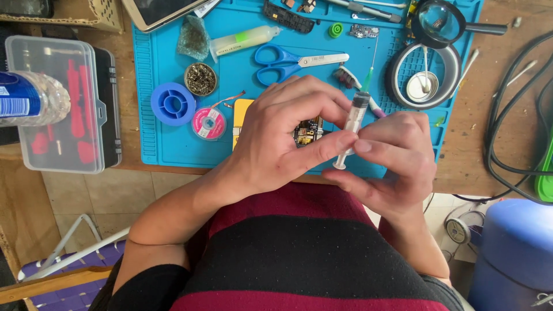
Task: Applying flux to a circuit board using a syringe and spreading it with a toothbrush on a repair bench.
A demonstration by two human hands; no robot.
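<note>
While both hands pinch it, the syringe (352, 124), light, rigid and slippery, points toward 12 o'clock; left hand (282, 132) and right hand (397, 155) fingers clamp its barrel, the best hold.

On the work mat (150, 144) the scissors (294, 60) lie beyond the two hands — a solder spool (173, 103) and wick reel (208, 123) to their left, a tape ring (425, 75) right — with a lidded case (57, 103) off the mat's left edge.
</note>
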